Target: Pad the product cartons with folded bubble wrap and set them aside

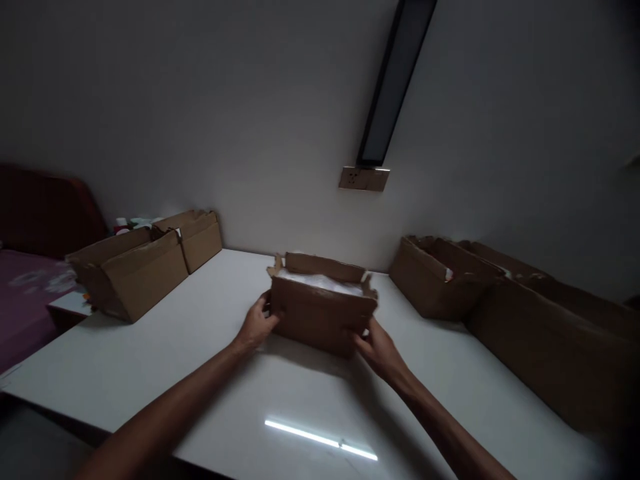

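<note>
Both forearms reached out from the near edge over the white table [150, 360], whose glossy top mirrored a strip of ceiling light close to the person. At the centre, the left hand [257, 325] clasped the left end of a small open cardboard box [320, 313], thumb on the near wall and fingers wrapped round the corner, while the right hand [380, 350] pressed against the lower right corner, fingers curled under or along the edge; how firmly it gripped I could not tell in the dim light. Holding both ends at once would have kept the floppy, torn-flapped box square and steady on the table, directly at twelve o'clock from the person. Something pale, seemingly plastic-wrapped, filled the box [320, 281] to just below its rim. At about ten o'clock two larger cartons [135, 273] sat near the table's left edge, one behind the other and touching. At two o'clock another open carton [440, 280] stood by the wall, with a long box [550, 340] just beside it running toward three o'clock, all pushed outward so the middle stayed free for handling. A wall socket [364, 179] sat above the held box, under a dark vertical strip.
</note>
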Available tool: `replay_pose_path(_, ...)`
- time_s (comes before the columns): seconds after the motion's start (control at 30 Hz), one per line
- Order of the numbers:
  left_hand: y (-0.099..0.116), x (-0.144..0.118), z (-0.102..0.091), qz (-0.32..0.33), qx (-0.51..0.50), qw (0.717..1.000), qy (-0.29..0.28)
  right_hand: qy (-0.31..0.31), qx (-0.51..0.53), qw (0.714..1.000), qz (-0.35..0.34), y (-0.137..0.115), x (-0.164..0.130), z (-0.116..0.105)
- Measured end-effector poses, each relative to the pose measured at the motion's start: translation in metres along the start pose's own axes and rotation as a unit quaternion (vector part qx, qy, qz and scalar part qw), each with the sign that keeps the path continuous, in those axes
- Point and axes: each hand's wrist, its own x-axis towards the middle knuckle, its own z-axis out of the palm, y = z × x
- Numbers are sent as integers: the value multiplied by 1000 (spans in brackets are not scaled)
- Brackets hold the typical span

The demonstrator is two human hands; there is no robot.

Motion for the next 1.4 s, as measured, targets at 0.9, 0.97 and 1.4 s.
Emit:
replay_pose_path(0.9, 6, -60, 0, -128, 72, 981, -127, -24, 131, 991, 8, 35, -77, -54)
replay_pose_path(0.97, 4, -54, 13, -122, 53, 985, -112, 8, 129, 992, 8, 38, -78, -52)
replay_pose_path(1.4, -11, -72, 119, -53, 13, 944, -325, 415, -42, 894, 165, 98, -151, -162)
